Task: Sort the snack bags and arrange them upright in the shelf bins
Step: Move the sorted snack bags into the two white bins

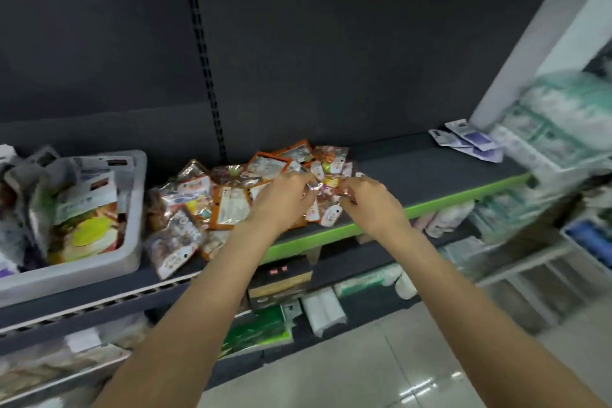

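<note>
A loose heap of small shiny snack bags (228, 195), many orange-edged, lies flat on the dark shelf (430, 169). My left hand (281, 199) and my right hand (371, 202) reach into the right side of the heap. Both pinch a small crinkly snack bag (326, 187) held between them. A grey plastic bin (129, 209) at the left holds larger pouches (86, 219), some leaning upright.
Purple-and-white packets (470, 142) lie at the shelf's back right. Green-and-white wrapped packs (563, 116) fill the right side beside a white post (543, 43). The shelf has a green front lip (463, 195). Lower shelves hold boxes and white rolls (323, 311). Tiled floor lies below.
</note>
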Motion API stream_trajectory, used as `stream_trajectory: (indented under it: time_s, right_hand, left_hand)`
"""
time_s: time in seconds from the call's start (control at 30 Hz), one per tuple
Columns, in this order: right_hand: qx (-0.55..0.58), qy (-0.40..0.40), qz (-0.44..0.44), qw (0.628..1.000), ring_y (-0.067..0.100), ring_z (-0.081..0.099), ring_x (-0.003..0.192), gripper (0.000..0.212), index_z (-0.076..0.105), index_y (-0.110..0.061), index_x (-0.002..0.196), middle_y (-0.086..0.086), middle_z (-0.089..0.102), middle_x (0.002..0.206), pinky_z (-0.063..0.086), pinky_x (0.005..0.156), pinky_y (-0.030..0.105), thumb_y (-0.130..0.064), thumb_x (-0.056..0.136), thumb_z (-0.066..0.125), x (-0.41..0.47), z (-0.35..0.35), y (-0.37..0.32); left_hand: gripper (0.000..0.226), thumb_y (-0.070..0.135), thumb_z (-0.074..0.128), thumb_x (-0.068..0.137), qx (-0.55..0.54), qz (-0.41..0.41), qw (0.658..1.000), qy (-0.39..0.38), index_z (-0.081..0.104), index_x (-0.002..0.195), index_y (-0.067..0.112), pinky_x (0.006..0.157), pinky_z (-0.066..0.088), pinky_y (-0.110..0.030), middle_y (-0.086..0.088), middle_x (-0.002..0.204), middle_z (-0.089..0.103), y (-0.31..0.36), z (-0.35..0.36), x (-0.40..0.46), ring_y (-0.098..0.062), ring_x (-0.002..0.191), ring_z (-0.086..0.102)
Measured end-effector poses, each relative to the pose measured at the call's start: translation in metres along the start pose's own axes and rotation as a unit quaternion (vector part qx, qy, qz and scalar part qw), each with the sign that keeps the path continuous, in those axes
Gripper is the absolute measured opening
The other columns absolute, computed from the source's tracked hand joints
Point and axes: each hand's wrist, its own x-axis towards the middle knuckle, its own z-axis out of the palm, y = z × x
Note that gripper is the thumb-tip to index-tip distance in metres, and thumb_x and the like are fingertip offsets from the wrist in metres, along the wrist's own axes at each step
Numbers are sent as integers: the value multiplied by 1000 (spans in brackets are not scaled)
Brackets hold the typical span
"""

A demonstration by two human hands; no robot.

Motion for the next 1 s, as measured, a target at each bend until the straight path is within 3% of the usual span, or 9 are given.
stream_trajectory:
  time_s: [0.17,0.37,0.6,0.73,0.9,1.0]
  right_hand:
    - [30,0,65,997,31,58,102,30,59,-15,123,11,57,114,50,85,44,-23,95,51,1,-30,129]
    - [43,24,130,990,29,56,108,32,57,-12,125,12,57,116,48,87,40,-18,93,52,26,-55,264]
    - [10,3,162,987,29,52,112,29,61,-10,118,10,56,123,46,88,38,-18,94,47,102,-82,414]
    - [15,2,174,985,35,51,112,33,56,-11,126,15,53,121,45,86,39,-17,95,45,148,-93,477]
    - [22,-31,168,985,32,47,119,40,45,-12,135,13,48,131,42,88,36,-20,97,46,197,-79,534]
    - [8,-75,139,987,29,32,134,54,27,-14,147,10,33,148,34,103,35,-26,98,46,224,-59,566]
  left_hand:
    - [26,26,47,96,9,31,999,-6,61,117,20,81,48,-37,-7,116,63,98,63,66,-28,107,57]
    - [23,28,45,96,9,39,999,-13,61,112,23,81,46,-36,-3,116,62,189,135,161,-26,107,57]
    - [22,24,47,96,-26,66,995,-70,61,113,18,84,49,-38,-4,114,61,257,215,295,-24,103,58]
    - [22,25,46,96,5,70,992,-106,59,113,18,81,48,-36,-2,117,58,277,256,358,-22,105,56]
    - [28,20,50,95,-18,9,994,-106,58,121,13,90,47,-39,-7,122,55,276,302,421,-24,110,53]
    - [44,19,52,94,-80,-104,986,-98,46,137,11,98,42,-36,-13,133,48,263,327,445,-28,119,49]
